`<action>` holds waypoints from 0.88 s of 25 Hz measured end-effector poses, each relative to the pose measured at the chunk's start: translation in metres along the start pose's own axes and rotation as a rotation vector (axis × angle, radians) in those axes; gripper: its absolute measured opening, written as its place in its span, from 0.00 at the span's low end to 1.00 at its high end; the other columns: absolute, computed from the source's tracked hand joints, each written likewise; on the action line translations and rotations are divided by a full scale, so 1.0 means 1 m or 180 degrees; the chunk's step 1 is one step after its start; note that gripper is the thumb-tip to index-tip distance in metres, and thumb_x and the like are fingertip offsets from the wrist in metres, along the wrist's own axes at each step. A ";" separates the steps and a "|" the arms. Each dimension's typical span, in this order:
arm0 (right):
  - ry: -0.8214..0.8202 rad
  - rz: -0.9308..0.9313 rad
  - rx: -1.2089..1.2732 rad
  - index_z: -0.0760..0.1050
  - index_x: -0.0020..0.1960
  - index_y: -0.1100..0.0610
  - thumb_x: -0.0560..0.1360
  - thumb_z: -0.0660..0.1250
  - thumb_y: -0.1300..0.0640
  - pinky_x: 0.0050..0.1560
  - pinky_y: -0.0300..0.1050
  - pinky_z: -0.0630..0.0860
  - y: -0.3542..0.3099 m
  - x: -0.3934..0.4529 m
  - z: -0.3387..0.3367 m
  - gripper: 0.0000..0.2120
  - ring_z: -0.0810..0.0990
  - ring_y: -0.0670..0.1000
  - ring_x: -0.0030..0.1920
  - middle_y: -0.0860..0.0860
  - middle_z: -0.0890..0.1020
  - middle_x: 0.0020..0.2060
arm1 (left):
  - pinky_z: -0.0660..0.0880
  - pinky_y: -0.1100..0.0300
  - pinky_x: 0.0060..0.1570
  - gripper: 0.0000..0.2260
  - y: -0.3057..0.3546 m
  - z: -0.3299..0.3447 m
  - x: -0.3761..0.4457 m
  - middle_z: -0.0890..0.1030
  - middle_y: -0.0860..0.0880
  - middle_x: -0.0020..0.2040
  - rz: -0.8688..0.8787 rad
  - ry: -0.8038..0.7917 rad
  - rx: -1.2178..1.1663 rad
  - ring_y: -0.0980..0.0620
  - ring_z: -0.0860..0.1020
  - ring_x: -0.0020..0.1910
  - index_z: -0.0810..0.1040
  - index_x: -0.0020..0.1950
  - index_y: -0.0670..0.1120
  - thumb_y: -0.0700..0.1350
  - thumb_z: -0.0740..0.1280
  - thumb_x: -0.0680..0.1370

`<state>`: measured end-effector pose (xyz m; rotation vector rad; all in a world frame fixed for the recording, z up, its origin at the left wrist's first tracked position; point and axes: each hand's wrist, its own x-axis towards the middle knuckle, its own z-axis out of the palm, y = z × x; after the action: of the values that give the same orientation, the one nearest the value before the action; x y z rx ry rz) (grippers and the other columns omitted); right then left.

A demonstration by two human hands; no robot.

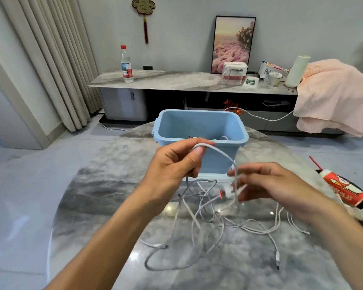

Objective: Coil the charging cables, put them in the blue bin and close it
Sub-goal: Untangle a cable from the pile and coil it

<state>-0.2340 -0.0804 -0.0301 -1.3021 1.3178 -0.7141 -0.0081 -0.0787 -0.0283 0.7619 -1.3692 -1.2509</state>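
Coiling is just getting under way: the left hand [176, 162] is pinching a white cable [220, 152] between thumb and forefinger, with the loop arching over toward the right hand [266, 185], whose grip is closing lightly around the same strand and what looks like a small white plug [228, 190] — motion blur there makes the exact hold hard to read. Below both hands the other cables [208, 222] are lying in a loose tangle on the marble bench [105, 206], several ends trailing toward the near edge. The blue bin [199, 130] is standing open just behind the hands, and a bit of cable seems to be lying inside it already. No lid is showing clearly, though a pale strip under the bin's base may be it.

To do this step well, the person is best keeping the left pinch fixed as the anchor and letting the right hand feed even loops into it, sliding along the strand rather than tugging. Since the held cable is running down into the tangle, pulling hard is likely to tighten knots — lifting it clear and shaking the others loose first looks wiser. Keeping loops smaller than the bin's mouth should let the coil drop in cleanly.
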 end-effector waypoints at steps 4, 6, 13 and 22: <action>0.0919 -0.0286 -0.0316 0.77 0.55 0.51 0.79 0.66 0.53 0.46 0.47 0.77 0.036 0.039 0.036 0.06 0.80 0.50 0.44 0.51 0.83 0.48 | 0.60 0.59 0.35 0.09 0.004 -0.002 -0.005 0.72 0.51 0.28 -0.0132 -0.0500 -0.0722 0.53 0.65 0.31 0.86 0.41 0.45 0.41 0.67 0.66; 0.0585 0.0177 -0.0092 0.75 0.60 0.50 0.78 0.66 0.45 0.51 0.46 0.75 0.053 0.051 0.048 0.14 0.81 0.48 0.47 0.51 0.83 0.52 | 0.61 0.58 0.34 0.11 0.007 -0.002 -0.009 0.77 0.52 0.28 0.0008 -0.0851 -0.0941 0.51 0.66 0.31 0.84 0.37 0.43 0.42 0.62 0.65; -0.0332 0.0045 0.1580 0.75 0.62 0.65 0.76 0.69 0.57 0.40 0.44 0.79 0.043 0.056 0.056 0.19 0.80 0.54 0.38 0.64 0.79 0.48 | 0.61 0.59 0.31 0.14 0.012 0.003 -0.011 0.67 0.52 0.22 0.0061 -0.1002 -0.0854 0.48 0.57 0.26 0.82 0.36 0.41 0.52 0.68 0.70; 0.0761 -0.0978 0.3216 0.73 0.43 0.53 0.80 0.58 0.55 0.26 0.39 0.67 -0.010 0.024 0.004 0.09 0.65 0.46 0.25 0.47 0.69 0.29 | 0.65 0.57 0.30 0.12 -0.006 -0.010 -0.006 0.68 0.47 0.26 0.0185 -0.1244 0.3122 0.53 0.65 0.27 0.73 0.32 0.44 0.48 0.65 0.73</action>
<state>-0.2230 -0.1044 -0.0284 -0.5849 0.7192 -1.5325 0.0015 -0.0774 -0.0369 1.1448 -2.3544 -0.6340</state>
